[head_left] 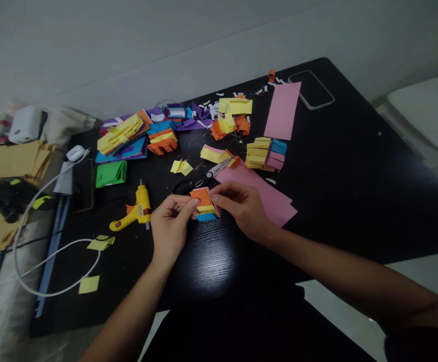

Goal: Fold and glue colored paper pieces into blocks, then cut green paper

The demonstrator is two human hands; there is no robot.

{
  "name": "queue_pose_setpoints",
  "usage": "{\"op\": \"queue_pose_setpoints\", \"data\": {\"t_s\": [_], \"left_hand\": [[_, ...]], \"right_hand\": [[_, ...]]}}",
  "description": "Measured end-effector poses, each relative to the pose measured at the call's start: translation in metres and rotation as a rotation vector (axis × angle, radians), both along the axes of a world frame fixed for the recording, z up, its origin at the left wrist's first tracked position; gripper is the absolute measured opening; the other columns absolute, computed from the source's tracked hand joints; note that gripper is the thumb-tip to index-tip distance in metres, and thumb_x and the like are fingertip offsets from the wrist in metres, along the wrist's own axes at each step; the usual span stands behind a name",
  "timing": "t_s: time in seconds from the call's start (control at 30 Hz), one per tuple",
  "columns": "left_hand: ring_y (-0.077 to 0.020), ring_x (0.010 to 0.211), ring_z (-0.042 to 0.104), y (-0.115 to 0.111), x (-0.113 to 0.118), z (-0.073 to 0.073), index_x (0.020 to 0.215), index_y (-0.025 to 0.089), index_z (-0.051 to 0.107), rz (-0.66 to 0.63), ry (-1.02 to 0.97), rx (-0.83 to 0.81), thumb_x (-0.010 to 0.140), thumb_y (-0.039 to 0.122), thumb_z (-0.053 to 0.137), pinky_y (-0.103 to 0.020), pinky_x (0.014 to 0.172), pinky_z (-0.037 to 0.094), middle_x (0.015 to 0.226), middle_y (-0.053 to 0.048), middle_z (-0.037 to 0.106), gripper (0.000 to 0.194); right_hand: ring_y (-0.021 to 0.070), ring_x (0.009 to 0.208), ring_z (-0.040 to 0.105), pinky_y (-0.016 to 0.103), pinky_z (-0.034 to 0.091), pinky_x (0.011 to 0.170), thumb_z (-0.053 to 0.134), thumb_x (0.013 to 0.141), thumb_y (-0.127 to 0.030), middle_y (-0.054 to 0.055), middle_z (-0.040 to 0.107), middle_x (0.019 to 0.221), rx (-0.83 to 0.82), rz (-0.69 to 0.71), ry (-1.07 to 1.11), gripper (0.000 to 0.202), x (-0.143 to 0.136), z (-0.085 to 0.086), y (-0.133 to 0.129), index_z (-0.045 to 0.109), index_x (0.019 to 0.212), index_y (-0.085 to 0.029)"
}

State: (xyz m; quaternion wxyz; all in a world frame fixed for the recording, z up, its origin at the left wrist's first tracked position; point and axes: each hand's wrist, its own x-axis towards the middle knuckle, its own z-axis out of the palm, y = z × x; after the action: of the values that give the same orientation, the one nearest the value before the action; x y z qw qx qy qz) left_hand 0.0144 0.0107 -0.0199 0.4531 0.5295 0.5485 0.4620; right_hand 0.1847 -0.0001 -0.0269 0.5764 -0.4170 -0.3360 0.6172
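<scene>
Between my two hands is a small folded paper piece [204, 200] in layers of orange, yellow, blue and pink. My left hand [171, 221] grips its left side, thumb on the orange face. At its right edge, my right hand [241, 203] pinches the layers between thumb and fingers. Just behind lie scissors [214, 170] with black handles, partly hidden by the paper piece and resting near pink paper sheets [266, 193]. A yellow glue gun [139, 208] lies left of my left hand. Beyond the scissors sits a folded yellow and pink strip [214, 154].
Stacks of folded paper [124, 133], a green bundle [111, 173] and white scraps [211, 110] spread along the back. A pink sheet [283, 110] and a phone [311, 89] lie back right. A white cable [56, 291] loops at left near yellow squares [89, 284].
</scene>
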Motion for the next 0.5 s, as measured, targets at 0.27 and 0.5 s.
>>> {"op": "queue_pose_setpoints", "data": {"t_s": [0.27,0.5], "left_hand": [[-0.0128,0.057,0.064,-0.0003,0.0002,-0.0011,0.080,0.018,0.076,0.008,0.013,0.006,0.081,0.035,0.083,-0.025,0.058,0.054,0.065,0.000,0.071,0.018],[-0.0124,0.056,0.063,0.0000,-0.0006,-0.0018,0.081,0.019,0.076,0.019,0.030,0.007,0.081,0.034,0.083,-0.025,0.058,0.053,0.064,0.001,0.070,0.017]], "right_hand": [[0.0127,0.060,0.057,0.030,0.050,0.061,0.083,0.079,-0.034,-0.003,0.066,0.067,0.006,0.018,0.001,0.015,-0.0004,0.0003,-0.0001,0.075,0.081,-0.022],[0.0130,0.059,0.055,0.031,0.048,0.060,0.084,0.078,-0.037,-0.003,0.064,0.065,0.007,0.024,-0.005,0.018,0.0001,0.0025,-0.0001,0.075,0.080,-0.022]]}}
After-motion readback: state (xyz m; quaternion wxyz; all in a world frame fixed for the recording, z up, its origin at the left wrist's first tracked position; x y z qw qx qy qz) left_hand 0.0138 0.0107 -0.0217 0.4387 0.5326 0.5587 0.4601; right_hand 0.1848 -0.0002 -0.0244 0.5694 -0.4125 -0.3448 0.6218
